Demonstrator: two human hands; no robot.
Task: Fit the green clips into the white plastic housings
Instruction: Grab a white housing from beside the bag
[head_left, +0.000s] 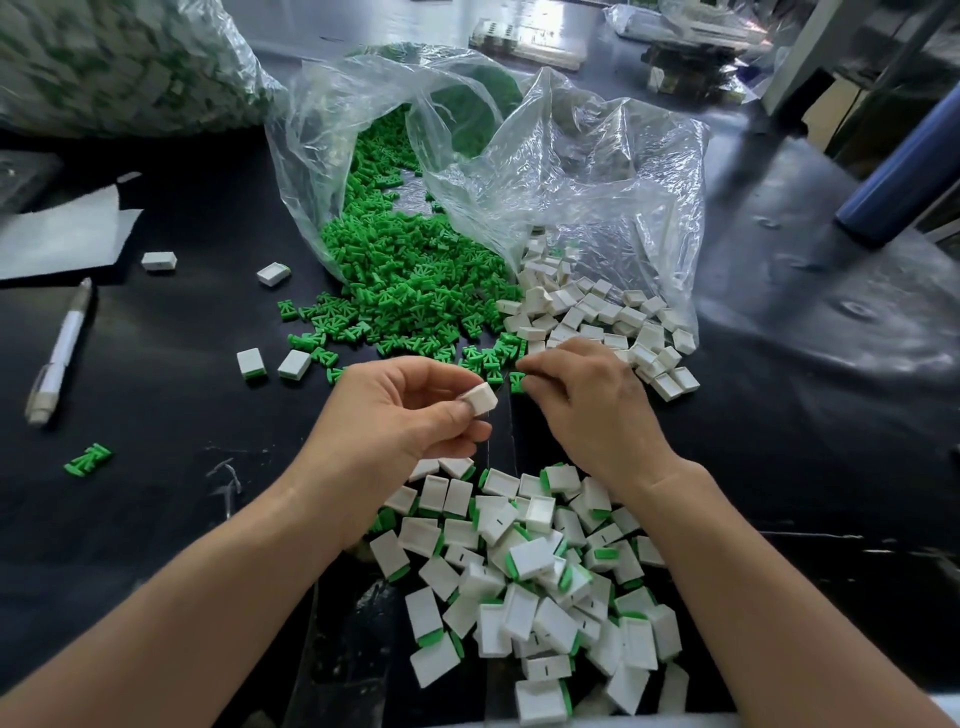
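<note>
Left grip (400, 415) pinches white housing (480, 399) at centre, above counter (182, 364); right grip (587, 410) pinches green clip (516, 383) at near edge of clip pile (415, 291); risk: shallow fingertip hold, clip slips or enters housing skewed, jams.

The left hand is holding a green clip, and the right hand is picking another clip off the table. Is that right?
Not quite. The left hand is holding a white housing, not a green clip. The head view shows it pinched between thumb and fingers. The right hand is indeed picking at a green clip on the table.
</note>
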